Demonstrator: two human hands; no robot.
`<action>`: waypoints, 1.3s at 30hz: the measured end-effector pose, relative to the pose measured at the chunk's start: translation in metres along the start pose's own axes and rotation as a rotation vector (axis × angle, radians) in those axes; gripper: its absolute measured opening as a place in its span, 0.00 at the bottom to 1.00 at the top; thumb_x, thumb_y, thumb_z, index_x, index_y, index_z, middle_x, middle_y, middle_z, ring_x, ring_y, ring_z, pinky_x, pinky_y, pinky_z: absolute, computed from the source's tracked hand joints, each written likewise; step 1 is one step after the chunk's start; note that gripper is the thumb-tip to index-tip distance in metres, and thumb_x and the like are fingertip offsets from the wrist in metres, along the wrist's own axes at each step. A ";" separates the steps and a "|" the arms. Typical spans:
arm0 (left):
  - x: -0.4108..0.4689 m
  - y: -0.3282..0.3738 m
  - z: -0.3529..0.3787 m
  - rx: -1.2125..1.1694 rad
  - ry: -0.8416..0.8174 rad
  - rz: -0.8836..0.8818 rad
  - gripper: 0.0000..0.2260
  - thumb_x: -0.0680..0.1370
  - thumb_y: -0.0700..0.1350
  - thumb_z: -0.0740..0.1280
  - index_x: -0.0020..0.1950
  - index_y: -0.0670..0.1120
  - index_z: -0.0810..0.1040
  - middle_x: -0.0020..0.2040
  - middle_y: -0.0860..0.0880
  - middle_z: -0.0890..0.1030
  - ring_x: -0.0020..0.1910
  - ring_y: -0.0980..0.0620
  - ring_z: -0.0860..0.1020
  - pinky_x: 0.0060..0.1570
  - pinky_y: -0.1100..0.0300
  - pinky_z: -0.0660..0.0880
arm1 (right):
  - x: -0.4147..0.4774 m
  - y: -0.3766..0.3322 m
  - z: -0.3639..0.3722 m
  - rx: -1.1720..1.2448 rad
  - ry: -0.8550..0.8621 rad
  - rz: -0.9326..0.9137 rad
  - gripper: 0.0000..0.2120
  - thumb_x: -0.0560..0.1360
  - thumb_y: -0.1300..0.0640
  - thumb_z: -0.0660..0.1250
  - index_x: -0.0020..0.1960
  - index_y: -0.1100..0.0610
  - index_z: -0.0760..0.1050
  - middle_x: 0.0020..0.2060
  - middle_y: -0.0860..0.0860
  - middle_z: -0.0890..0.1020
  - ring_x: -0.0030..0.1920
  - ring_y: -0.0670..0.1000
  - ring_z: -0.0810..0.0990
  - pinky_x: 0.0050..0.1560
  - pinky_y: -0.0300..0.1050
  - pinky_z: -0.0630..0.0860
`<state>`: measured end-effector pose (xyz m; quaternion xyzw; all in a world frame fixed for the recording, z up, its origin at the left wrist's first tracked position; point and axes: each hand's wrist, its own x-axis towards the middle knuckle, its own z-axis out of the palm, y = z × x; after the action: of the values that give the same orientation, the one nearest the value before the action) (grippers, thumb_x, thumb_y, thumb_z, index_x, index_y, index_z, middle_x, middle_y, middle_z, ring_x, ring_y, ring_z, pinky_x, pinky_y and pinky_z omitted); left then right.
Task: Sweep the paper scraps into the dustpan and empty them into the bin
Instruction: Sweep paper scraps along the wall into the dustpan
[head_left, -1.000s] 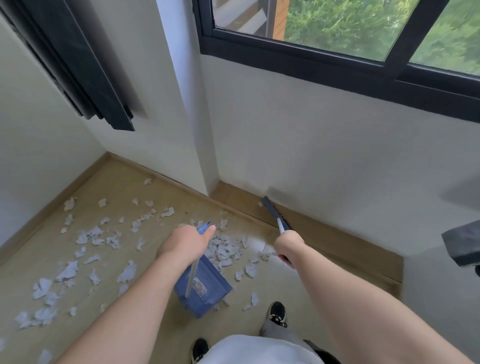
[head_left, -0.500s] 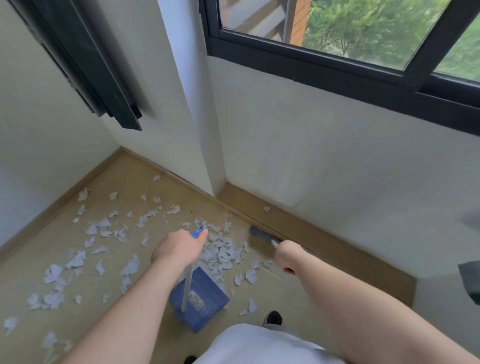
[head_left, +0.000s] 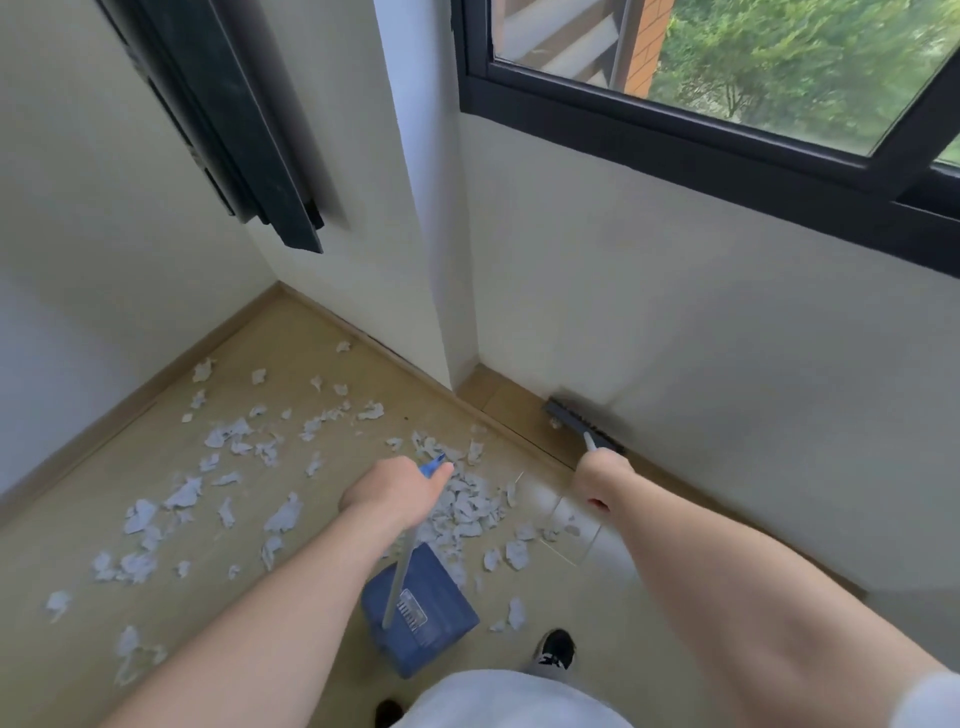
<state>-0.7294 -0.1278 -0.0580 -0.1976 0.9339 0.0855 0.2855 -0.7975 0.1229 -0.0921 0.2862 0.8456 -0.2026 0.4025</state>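
Dozens of paper scraps (head_left: 467, 512) lie across the floor (head_left: 78, 519) from nine o'clock round to twelve, thickest just past the blue dustpan (head_left: 423, 616) at my feet. My left hand (head_left: 395, 493) grips its upright handle. My right hand (head_left: 602, 475) is wrapped round the broom (head_left: 576, 421), whose blurred head seems to touch the skirting (head_left: 511, 400) at one o'clock.

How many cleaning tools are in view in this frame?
2. The dustpan is at bottom centre, its handle gripped by the left hand; the broom, gripped by the right hand, has its head low against the wall under the window. No others show.
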 end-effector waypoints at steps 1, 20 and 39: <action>0.000 0.004 0.000 0.007 -0.002 0.002 0.32 0.77 0.72 0.50 0.40 0.46 0.75 0.40 0.47 0.79 0.33 0.48 0.77 0.31 0.60 0.68 | 0.007 -0.003 0.002 -0.094 -0.009 -0.015 0.46 0.75 0.70 0.61 0.79 0.60 0.31 0.50 0.51 0.82 0.29 0.49 0.70 0.26 0.42 0.68; -0.003 0.012 0.006 0.052 0.002 -0.007 0.33 0.78 0.72 0.50 0.42 0.44 0.78 0.39 0.47 0.80 0.33 0.48 0.78 0.33 0.61 0.71 | -0.009 0.043 -0.002 -0.545 -0.070 -0.197 0.19 0.78 0.67 0.62 0.68 0.66 0.73 0.48 0.60 0.82 0.27 0.47 0.69 0.15 0.32 0.66; -0.020 -0.036 0.039 -0.044 -0.004 -0.077 0.30 0.79 0.71 0.51 0.36 0.46 0.73 0.33 0.49 0.76 0.30 0.48 0.74 0.31 0.61 0.66 | -0.014 0.095 0.084 -0.695 -0.173 -0.138 0.08 0.79 0.66 0.56 0.54 0.60 0.72 0.33 0.51 0.71 0.27 0.47 0.68 0.23 0.38 0.65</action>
<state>-0.6797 -0.1432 -0.0808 -0.2394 0.9230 0.0954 0.2858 -0.6812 0.1422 -0.1414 0.0566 0.8440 0.0467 0.5312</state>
